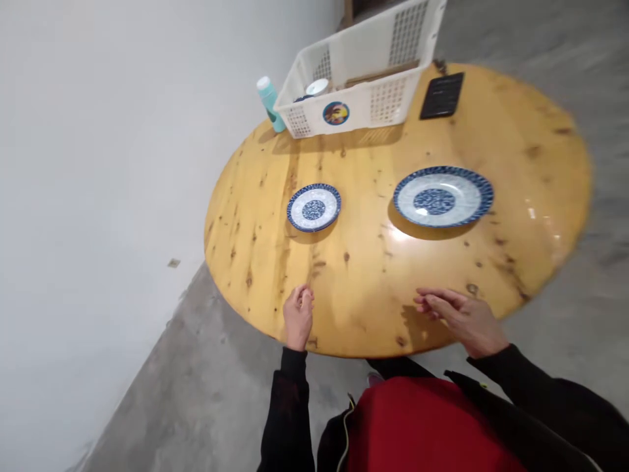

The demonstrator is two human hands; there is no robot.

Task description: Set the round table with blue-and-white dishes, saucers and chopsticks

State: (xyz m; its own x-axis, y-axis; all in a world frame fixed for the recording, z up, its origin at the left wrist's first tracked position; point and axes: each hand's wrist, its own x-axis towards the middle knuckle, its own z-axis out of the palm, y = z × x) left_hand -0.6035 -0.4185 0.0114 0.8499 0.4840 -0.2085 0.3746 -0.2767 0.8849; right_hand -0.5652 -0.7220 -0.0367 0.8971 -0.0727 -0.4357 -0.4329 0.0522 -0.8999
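**Stiff, glossy and breakable: best lifted by the rim**

At lower centre, the left hand [298, 314] curls loosely; whether its fingers meet cannot be told. The right hand [459, 318], lower right, is half spread, gripping nothing. Beyond, on the wooden surface [363, 282], lie the small plate [314, 208] at centre and the large plate [437, 202] right of centre. Both look ceramic: rigid, slick, fragile, the large one probably heavier; opposite edges suit gripping. Upper frame: white basket [361, 113], teal bottle [270, 103] and black flat object [442, 96], all behind the plates, obstructing neither.
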